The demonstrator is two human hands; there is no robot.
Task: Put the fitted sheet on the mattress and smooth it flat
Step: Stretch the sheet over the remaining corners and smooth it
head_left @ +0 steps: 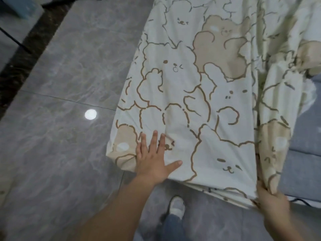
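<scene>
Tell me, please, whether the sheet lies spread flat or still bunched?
Partly spread: the sheet lies flat under the left hand, but hangs bunched where the right hand grips it.

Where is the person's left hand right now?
In the head view, the left hand lies flat, fingers spread, on the near left corner of the cream bear-print fitted sheet, beside the grey marbled floor tiles.

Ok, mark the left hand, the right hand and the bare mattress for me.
left hand (152, 159), head view, back of the hand.
right hand (271, 200), head view, knuckles gripping the sheet's edge.
mattress (305, 136), head view, uncovered grey top.
</scene>
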